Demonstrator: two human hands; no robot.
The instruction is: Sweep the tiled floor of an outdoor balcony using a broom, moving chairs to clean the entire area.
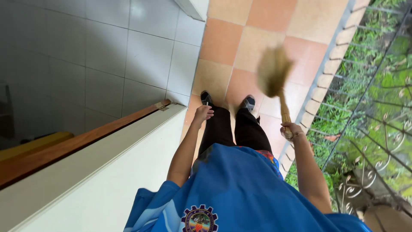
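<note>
Broom grip noted: your right hand (pixel 291 130) is clenched round the straw hand broom (pixel 274 81), bristles blurred above the orange floor tiles (pixel 223 43); your left hand (pixel 202 113) hangs loose, holding nothing (beside the white wall ledge (pixel 107 159)). Advise low, short strokes, bristles brushing tile

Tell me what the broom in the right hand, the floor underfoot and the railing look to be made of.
Broom in the right hand: dried grass or straw, tan and fibrous, bristles blurred, bound stalk handle.
Floor: matte ceramic or terracotta tiles, orange and beige squares with grout lines.
Railing: likely wrought iron, thin dark bars with scrolls.
</note>
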